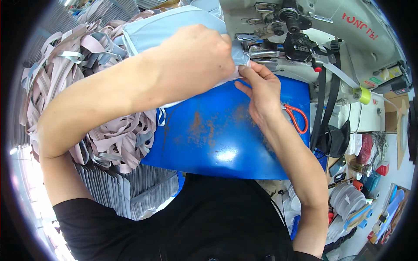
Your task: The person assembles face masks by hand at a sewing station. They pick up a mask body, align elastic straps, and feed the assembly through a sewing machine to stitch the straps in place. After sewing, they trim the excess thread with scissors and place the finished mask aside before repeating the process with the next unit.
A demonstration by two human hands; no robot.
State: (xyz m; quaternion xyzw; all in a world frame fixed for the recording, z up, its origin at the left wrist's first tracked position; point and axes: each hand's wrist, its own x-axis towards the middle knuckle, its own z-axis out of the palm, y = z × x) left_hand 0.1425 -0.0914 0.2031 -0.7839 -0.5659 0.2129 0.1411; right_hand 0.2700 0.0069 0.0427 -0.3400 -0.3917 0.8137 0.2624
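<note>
A light blue fabric piece (159, 28) with a pale pink edge lies at the far side of the blue work surface, reaching up to the sewing machine's metal parts (263, 52). My left hand (198, 54) is curled into a fist over its right part; the fingertips are hidden behind the knuckles. Close beside it, my right hand (263, 87) pinches the fabric's corner between thumb and index finger, just in front of the machine. The other right fingers are bent below. Red-handled scissors (303, 114) lie beside my right wrist, their blades mostly hidden.
A heap of pink and grey-blue fabric strips (119, 141) fills the left, spilling over the blue table (209, 152). Stacked grey pieces (150, 187) stand below it. The pale machine body (357, 26) takes up the far right. Tools and white spools (348, 200) crowd the right side.
</note>
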